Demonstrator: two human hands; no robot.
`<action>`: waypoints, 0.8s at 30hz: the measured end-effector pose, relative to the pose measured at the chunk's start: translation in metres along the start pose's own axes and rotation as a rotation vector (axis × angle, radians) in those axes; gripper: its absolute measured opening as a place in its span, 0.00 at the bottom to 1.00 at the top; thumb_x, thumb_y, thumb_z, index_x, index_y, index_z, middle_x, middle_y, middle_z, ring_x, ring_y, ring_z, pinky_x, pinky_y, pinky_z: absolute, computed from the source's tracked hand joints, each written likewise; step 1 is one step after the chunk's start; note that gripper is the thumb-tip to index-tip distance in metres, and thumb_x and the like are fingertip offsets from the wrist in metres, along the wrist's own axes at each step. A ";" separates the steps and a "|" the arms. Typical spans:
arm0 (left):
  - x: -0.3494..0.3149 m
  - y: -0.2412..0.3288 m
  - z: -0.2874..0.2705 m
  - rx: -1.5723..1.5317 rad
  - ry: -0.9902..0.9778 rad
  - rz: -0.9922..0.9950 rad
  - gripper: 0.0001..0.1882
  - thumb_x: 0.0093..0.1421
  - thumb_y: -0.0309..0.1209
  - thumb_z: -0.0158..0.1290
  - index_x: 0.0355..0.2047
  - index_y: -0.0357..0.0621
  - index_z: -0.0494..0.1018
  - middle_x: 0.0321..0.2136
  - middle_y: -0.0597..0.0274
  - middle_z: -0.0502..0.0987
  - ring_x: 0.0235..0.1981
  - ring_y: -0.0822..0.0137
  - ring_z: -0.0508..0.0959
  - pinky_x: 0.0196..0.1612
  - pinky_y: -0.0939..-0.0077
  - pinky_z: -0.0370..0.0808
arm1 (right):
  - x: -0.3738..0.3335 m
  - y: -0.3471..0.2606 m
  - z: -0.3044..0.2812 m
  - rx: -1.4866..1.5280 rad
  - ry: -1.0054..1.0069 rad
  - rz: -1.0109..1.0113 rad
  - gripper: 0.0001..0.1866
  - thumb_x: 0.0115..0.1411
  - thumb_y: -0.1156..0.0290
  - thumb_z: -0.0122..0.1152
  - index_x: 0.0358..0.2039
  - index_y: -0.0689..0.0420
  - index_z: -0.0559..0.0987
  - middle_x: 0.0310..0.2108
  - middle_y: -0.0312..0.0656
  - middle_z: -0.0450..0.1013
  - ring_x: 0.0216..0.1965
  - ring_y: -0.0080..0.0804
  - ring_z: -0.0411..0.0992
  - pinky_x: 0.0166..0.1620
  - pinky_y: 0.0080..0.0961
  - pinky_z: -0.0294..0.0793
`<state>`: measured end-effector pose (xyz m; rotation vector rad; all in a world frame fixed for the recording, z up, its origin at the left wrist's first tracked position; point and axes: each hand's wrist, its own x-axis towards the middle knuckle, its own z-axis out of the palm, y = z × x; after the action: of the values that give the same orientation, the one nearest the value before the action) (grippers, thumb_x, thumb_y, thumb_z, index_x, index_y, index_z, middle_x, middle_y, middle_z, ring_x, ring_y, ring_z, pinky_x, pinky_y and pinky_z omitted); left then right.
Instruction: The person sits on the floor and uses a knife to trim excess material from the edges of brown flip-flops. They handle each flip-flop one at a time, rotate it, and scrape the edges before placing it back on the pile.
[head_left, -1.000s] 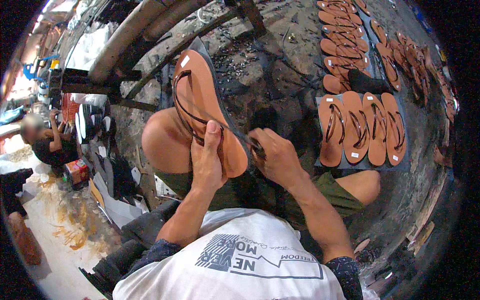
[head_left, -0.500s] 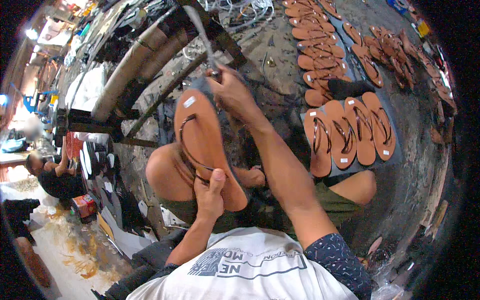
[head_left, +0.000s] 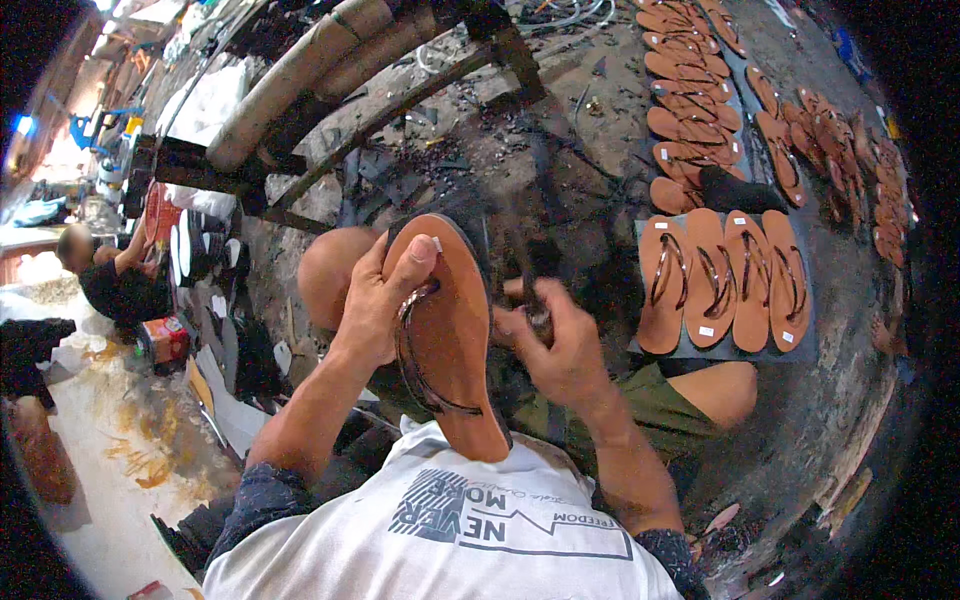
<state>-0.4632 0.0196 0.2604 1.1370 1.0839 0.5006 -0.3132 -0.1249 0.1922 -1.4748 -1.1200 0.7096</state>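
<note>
A brown flip-flop (head_left: 455, 345) with a glossy dark thong strap stands tilted above my lap, its toe end away from me. My left hand (head_left: 372, 300) grips it near the toe, thumb pressed on the footbed and fingers hidden behind. Along the toe's right side shows dark grey sole material (head_left: 478, 235). My right hand (head_left: 565, 350), just right of the flip-flop, is closed round the handle of a long thin-bladed knife (head_left: 538, 315). The blade points away from me and is smeared by motion.
On a grey sheet (head_left: 810, 345) at right lie several finished-looking flip-flops (head_left: 662, 290). More flip-flops (head_left: 695, 120) line up behind, with a black cloth-like item (head_left: 740, 190) beside them. A wooden frame (head_left: 300, 85) stands ahead left. A person (head_left: 115, 285) sits far left.
My left hand has shifted from the heel end to the toe end of the flip-flop, which has come nearer. My right hand has come back toward me with the knife, to the flip-flop's right side.
</note>
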 end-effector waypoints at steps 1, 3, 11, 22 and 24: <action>0.003 -0.008 -0.003 -0.073 -0.027 0.006 0.22 0.65 0.45 0.58 0.50 0.41 0.72 0.42 0.64 0.78 0.43 0.72 0.77 0.48 0.74 0.76 | -0.016 0.017 0.005 -0.157 0.052 -0.138 0.14 0.59 0.76 0.65 0.45 0.61 0.74 0.30 0.46 0.76 0.29 0.37 0.77 0.33 0.32 0.76; -0.007 -0.006 -0.004 -0.085 -0.004 -0.038 0.23 0.65 0.45 0.58 0.50 0.40 0.72 0.42 0.64 0.78 0.43 0.72 0.77 0.48 0.73 0.75 | -0.061 0.040 0.011 -0.183 -0.037 -0.011 0.16 0.56 0.75 0.67 0.45 0.58 0.76 0.34 0.49 0.76 0.34 0.47 0.77 0.38 0.38 0.78; -0.016 -0.021 -0.011 0.074 -0.118 -0.007 0.25 0.64 0.45 0.60 0.52 0.38 0.71 0.43 0.63 0.78 0.45 0.73 0.77 0.49 0.73 0.75 | -0.002 0.020 0.012 -0.252 -0.056 0.016 0.18 0.53 0.75 0.66 0.44 0.50 0.75 0.32 0.46 0.71 0.33 0.52 0.75 0.34 0.43 0.77; -0.017 -0.010 -0.014 0.200 -0.285 -0.056 0.23 0.62 0.43 0.62 0.48 0.38 0.74 0.38 0.65 0.80 0.38 0.75 0.77 0.43 0.76 0.76 | 0.077 -0.018 -0.036 -0.345 -0.590 -0.138 0.15 0.51 0.74 0.62 0.41 0.60 0.75 0.32 0.52 0.75 0.36 0.57 0.76 0.38 0.49 0.77; -0.016 -0.003 -0.013 0.226 -0.303 -0.120 0.23 0.61 0.44 0.63 0.47 0.38 0.74 0.36 0.66 0.80 0.37 0.75 0.77 0.40 0.76 0.77 | 0.096 -0.020 -0.046 -0.332 -0.760 -0.142 0.14 0.49 0.74 0.62 0.37 0.62 0.76 0.32 0.54 0.76 0.36 0.59 0.77 0.39 0.50 0.78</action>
<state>-0.4825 0.0125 0.2646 1.2884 0.9507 0.1063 -0.2412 -0.0560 0.2354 -1.4005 -1.9765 1.0621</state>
